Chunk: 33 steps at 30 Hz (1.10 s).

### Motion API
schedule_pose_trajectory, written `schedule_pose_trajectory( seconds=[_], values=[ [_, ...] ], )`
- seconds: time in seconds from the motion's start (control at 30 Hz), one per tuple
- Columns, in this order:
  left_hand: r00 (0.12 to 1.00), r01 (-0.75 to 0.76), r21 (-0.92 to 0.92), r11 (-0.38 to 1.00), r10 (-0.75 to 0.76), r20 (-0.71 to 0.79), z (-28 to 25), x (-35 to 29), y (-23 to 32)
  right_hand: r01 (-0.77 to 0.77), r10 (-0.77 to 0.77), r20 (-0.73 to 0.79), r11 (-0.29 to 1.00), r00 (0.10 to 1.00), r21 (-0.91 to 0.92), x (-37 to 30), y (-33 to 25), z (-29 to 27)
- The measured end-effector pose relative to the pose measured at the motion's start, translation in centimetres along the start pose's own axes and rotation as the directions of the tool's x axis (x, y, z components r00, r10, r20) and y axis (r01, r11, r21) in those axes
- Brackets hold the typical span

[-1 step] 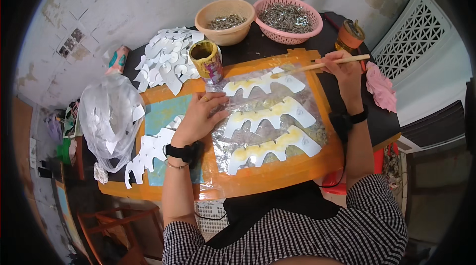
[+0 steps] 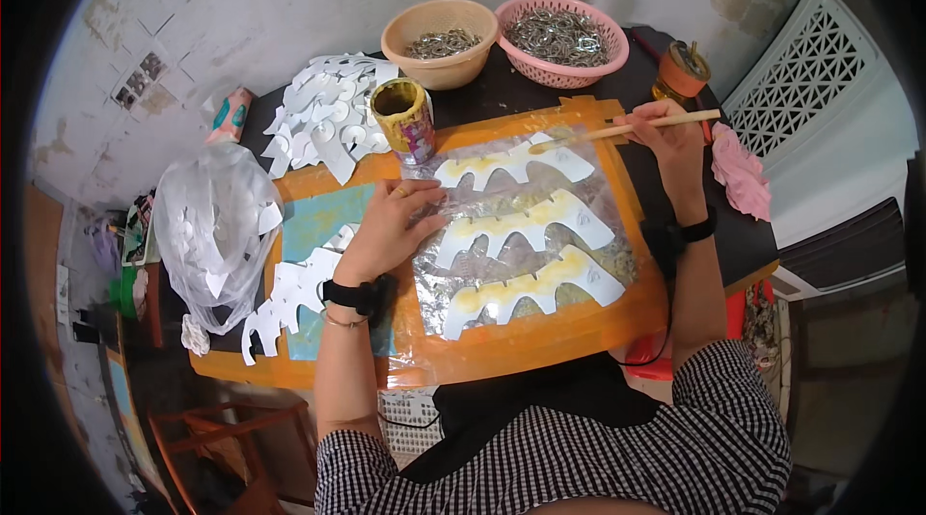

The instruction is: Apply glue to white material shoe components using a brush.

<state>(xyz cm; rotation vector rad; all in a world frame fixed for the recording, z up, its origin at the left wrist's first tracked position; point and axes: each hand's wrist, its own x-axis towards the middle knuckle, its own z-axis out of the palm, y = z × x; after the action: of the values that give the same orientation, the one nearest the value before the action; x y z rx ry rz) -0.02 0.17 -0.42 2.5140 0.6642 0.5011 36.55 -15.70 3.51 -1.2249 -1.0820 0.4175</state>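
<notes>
My right hand (image 2: 666, 134) grips a wooden-handled brush (image 2: 617, 131) in closed fingers. Its tip meets the farthest of three white scalloped cutouts (image 2: 569, 162), which has yellowish smears along its upper edge. The middle cutout (image 2: 577, 216) and the nearest cutout (image 2: 588, 279) carry similar yellow smears. All three lie on a clear plastic sheet (image 2: 424, 288). My left hand (image 2: 391, 230) rests open with fingers apart, at the left end of the farthest cutout, just below a yellow-smeared can (image 2: 418, 139). Whether its fingertips press on that cutout is hard to see.
Behind stand a peach basket (image 2: 434, 76) and a pink basket (image 2: 550, 73) of metal pieces. White cutouts (image 2: 323, 120) are heaped at the far left, beside a clear plastic bag (image 2: 217, 235). A jar (image 2: 683, 71) and a pink cloth (image 2: 741, 173) sit at right.
</notes>
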Motion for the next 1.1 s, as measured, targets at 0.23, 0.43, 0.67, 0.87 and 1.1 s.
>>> schedule_pose_trajectory(
  seconds=[0.23,0.43,0.67,0.87,1.1],
  values=[
    [1.000,-0.014,0.000,1.000,0.014,0.015,0.3,-0.2,-0.5,0.113,-0.109,0.124,0.993,0.986,-0.029,-0.1,-0.6,0.2],
    [1.000,-0.024,0.012,1.000,0.024,-0.018,0.7,-0.1,-0.6,0.459,-0.436,0.145,0.825,0.888,-0.329,0.7,-2.1,0.8],
    [0.999,-0.029,0.027,0.999,0.030,-0.035,0.9,-0.3,-1.1,0.389,-0.388,-0.042,0.905,0.921,0.171,2.4,-8.1,7.4],
    [0.993,-0.074,0.031,0.997,0.076,-0.093,1.8,0.0,-1.9,0.381,-0.428,0.290,0.901,0.856,0.208,6.3,-8.5,15.5],
    [1.000,-0.026,0.047,0.999,0.026,0.005,1.5,-0.1,-1.5,0.262,-0.212,0.467,0.964,0.858,-0.043,10.1,-2.8,22.3]
  ],
)
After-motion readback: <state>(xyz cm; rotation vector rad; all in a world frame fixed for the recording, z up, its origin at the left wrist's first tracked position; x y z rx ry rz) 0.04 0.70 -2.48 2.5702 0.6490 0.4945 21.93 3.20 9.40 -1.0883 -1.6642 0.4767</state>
